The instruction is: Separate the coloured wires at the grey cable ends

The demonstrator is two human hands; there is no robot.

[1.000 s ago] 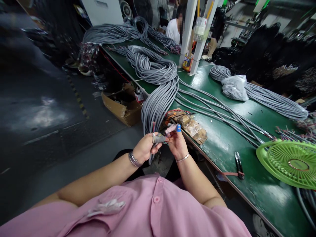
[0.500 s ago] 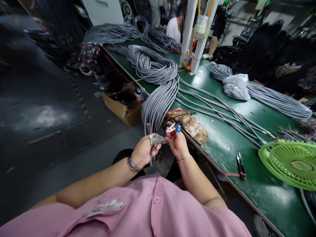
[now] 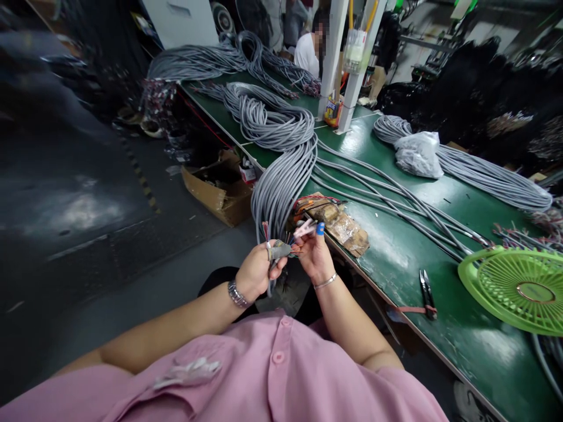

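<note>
My left hand (image 3: 255, 268) is closed around the stripped end of a grey cable (image 3: 271, 287); a worn grey cover wraps its thumb. Thin coloured wires (image 3: 265, 231) stick up beside that thumb, and more fan out toward my right hand (image 3: 316, 258). The right hand is curled, with a blue cover (image 3: 320, 228) on one digit. In its fingers is a small pale pink clip-like tool (image 3: 304, 228), whose exact kind is unclear. Its lower fingertips are at the wire ends. A large bundle of grey cables (image 3: 281, 181) hangs over the table edge just beyond both hands.
The green table (image 3: 396, 258) runs along my right. On it are a taped cardboard-covered block (image 3: 349, 234), thread snips (image 3: 426, 296), a green fan (image 3: 523, 290), a plastic bag (image 3: 420, 153) and more cable coils. A cardboard box (image 3: 217, 193) stands on the floor. Another person (image 3: 307, 54) sits beyond.
The pink tool and the blue-covered digit have shifted slightly, and the right fingers have curled a little nearer the wires. My left hand keeps its hold on the cable.
</note>
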